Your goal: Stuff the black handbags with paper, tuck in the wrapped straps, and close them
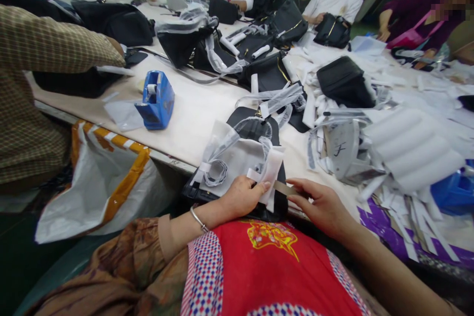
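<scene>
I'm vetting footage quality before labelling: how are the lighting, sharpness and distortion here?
Head view: indoor light looks fairly even, with the black bag showing little surface detail; head view: left hand and right hand readable, slightly soft; head view: wide-angle stretch seems strongest near the edges, as at the checked sleeve; mosaic blocks hide patches upper right.

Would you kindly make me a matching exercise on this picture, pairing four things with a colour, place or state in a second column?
Column 1
1. Dispenser
2. Sack
3. Left hand
4. Right hand

Column 2
A. White, with orange tape along its rim
B. Pinching a brownish strip
C. Blue, standing on the table
D. Touching white wrapping, with a bangle at the wrist

Pairs: 1-C; 2-A; 3-D; 4-B
</scene>
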`<state>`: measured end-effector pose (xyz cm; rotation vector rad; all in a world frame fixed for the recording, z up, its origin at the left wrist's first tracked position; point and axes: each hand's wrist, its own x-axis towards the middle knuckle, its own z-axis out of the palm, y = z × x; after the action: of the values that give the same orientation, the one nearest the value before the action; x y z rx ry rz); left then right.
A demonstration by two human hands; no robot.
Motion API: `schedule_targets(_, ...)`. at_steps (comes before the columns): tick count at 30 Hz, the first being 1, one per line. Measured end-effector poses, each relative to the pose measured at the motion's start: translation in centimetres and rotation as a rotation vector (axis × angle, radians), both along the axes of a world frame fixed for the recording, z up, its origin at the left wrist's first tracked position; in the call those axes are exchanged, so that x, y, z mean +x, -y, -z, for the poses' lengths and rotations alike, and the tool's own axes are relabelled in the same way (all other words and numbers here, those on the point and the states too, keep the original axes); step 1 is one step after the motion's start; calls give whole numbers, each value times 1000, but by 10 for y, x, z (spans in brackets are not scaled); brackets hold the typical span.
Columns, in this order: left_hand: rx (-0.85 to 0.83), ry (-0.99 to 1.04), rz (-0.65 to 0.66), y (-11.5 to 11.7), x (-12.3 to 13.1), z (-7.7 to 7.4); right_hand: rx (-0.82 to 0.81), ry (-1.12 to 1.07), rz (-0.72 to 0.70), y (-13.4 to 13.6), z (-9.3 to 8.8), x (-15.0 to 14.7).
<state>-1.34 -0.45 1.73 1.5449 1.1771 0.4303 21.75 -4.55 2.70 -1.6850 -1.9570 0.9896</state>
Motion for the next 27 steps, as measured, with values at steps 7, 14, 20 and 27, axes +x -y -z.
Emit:
schedule_targets(7, -16, -2, -3, 0, 1, 1, 283, 46, -515, -6, -31, -4)
schedule_targets(14, 182, -86, 142, -3, 1, 6, 632, 381, -906, -48, -61, -43)
schedule_targets(20, 278, -41, 187, -4, -1, 13, 503, 356, -1104, -93, -64, -78)
schedule_targets(27, 123, 31, 225, -2, -10, 3, 330, 214, -976, -102, -44, -65)
